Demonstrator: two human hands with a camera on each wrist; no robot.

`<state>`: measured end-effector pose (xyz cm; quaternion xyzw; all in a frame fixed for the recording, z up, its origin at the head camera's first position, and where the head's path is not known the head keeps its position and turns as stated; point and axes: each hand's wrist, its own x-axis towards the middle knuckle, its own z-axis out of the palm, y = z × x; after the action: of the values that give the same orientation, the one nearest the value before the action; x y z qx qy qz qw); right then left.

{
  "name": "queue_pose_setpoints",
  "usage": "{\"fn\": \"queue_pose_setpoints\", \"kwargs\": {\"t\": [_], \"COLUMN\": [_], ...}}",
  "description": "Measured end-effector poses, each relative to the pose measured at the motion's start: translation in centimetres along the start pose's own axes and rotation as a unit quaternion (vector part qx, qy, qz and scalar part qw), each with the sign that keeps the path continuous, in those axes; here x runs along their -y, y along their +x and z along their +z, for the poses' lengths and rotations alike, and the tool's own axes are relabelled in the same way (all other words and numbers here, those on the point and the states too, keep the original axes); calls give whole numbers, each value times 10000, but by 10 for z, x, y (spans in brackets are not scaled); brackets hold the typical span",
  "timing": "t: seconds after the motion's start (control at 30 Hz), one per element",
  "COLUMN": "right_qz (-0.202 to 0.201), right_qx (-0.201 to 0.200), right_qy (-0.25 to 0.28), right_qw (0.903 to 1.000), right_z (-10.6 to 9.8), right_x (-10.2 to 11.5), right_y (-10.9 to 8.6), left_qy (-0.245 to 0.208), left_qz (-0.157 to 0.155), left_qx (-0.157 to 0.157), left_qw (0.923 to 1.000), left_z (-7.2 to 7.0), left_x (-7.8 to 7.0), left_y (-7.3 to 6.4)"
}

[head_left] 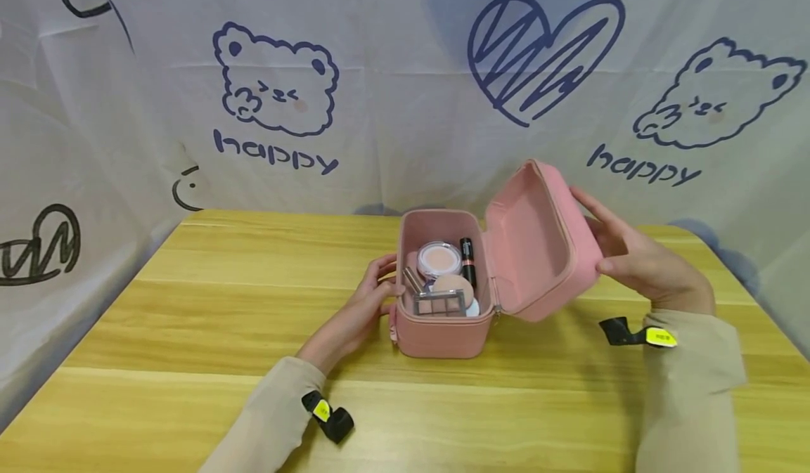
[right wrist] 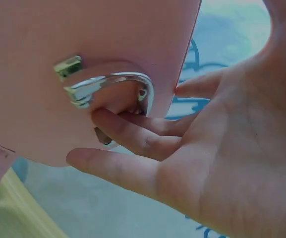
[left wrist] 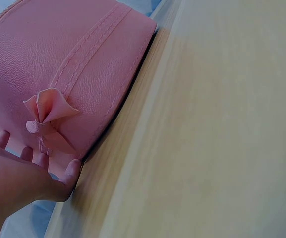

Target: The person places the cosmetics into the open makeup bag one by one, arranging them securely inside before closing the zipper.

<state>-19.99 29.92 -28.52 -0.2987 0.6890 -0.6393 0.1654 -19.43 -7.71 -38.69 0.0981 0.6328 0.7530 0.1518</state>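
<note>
A pink makeup case (head_left: 443,339) stands on the table with its lid (head_left: 534,248) swung out to the right. Inside lie a round compact (head_left: 439,258), a black tube (head_left: 467,256), a beige round puff (head_left: 457,283) and a clear-topped palette (head_left: 439,304). My left hand (head_left: 363,304) touches the case's left side, beside a pink bow (left wrist: 53,116) seen in the left wrist view. Against the lid's outer face rest the outstretched fingers of my right hand (head_left: 652,266). The right wrist view shows them beside a curved silver metal piece (right wrist: 115,78).
The wood-patterned table (head_left: 209,318) extends to both sides and in front of the case. Behind it hangs a pale cloth (head_left: 405,107) with bear and heart drawings. Black straps (head_left: 335,420) dangle from both sleeves.
</note>
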Motion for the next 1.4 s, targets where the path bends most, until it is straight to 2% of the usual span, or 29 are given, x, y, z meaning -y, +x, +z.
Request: {"fn": "queue_pose_setpoints", "kwargs": {"t": [0.17,0.33,0.47,0.67,0.87,1.07,1.27,1.4], "right_qz": [339,874,1047,804,674,270,-278,-542], "right_qx": [-463,-910,-949,-716,-1124,-1228,-993,-764], "right_qy": [-724,-1658,-2135,-2847,-3124,-3474,-3736,-3993], "right_qw": [9957,9780,9667,9526,9409,9293,9218,9120], "right_z": [16,35,52,74,93,109,118,123], "right_x": [17,36,49,57,54,49,39,32], "right_y": [5,10,15,23,37,48,53,57], "left_qy": [16,7,12,9,16,-2,-35,-79], "left_qz": [-4,15,1,11,-1,-8,-12,-12], "left_qx": [12,-10,-11,-3,22,18,48,42], "left_qw": [10000,10000,10000,10000,10000,10000,10000,10000], "left_z": [0,-2,-2,-2,-2,-2,0,1], "left_x": [-1,0,0,0,0,0,-2,-2], "left_y": [0,1,1,0,1,1,1,1]}}
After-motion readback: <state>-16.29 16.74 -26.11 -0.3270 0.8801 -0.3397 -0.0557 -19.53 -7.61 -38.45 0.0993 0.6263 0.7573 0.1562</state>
